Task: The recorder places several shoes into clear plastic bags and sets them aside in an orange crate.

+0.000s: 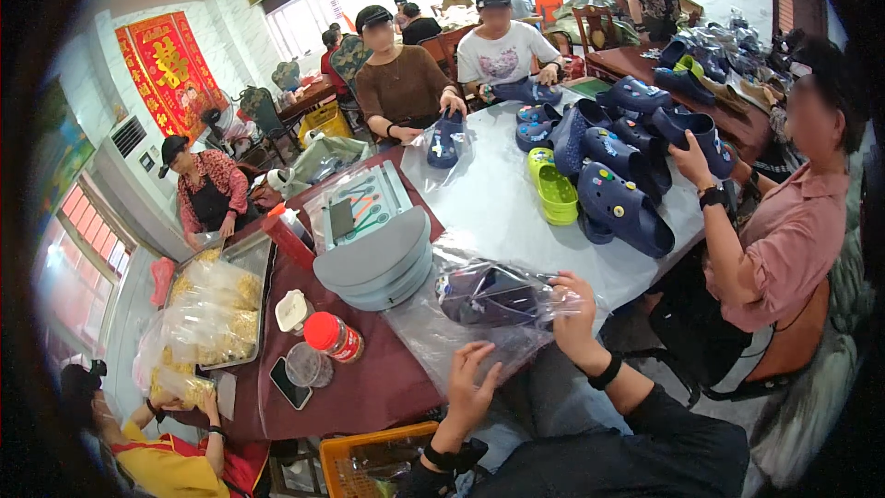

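Note:
On the table in front of me lies a dark navy clog (pixel 484 297) inside a clear plastic bag (pixel 535 330). My right hand (pixel 577 321) is closed on the bag near the clog's right end; the wrinkled plastic hides part of the fingertips. Beside the bag's near edge, my left hand (pixel 472 378) has its fingers apart and grips nothing; whether it touches the film I cannot tell. A pile of navy clogs (pixel 622 207) rises at the right, with a lime green clog (pixel 553 186) at its left side.
Grey stacked trays (pixel 376 263) stand left of the bag. A red-lidded jar (pixel 334 337), a phone (pixel 290 384) and a yellow basket (pixel 355 461) are nearer. Across the table a person's hand (pixel 452 103) holds a bagged clog; another person's hand (pixel 690 161) at right holds a navy clog.

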